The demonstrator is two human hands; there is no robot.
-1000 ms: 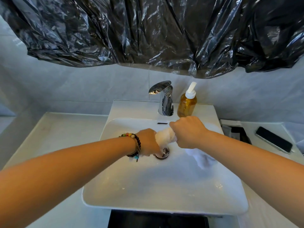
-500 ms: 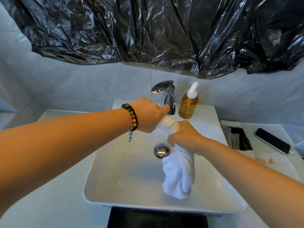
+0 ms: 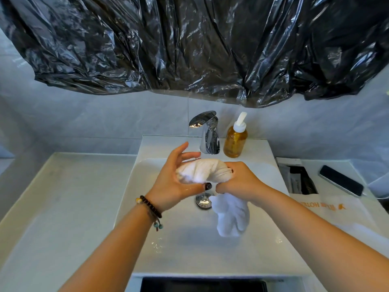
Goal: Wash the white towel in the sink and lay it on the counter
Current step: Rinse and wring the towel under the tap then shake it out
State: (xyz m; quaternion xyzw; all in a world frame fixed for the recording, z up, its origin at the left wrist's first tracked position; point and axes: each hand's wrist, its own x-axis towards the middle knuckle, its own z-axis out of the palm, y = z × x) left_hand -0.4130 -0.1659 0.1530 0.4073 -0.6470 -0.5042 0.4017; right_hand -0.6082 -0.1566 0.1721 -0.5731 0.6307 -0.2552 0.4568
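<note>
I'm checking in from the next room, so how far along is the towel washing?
Washing looks done: the tap shows no running water. Wringing is in hand: the right hand grips the twisted white towel over the sink, while the left hand cradles its end, fingers spread. Left: laying it on the counter.

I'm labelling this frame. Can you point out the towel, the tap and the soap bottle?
white towel (image 3: 202,171), head view, twisted roll between the hands.
tap (image 3: 209,138), head view, chrome body.
soap bottle (image 3: 235,142), head view, amber body.
</note>
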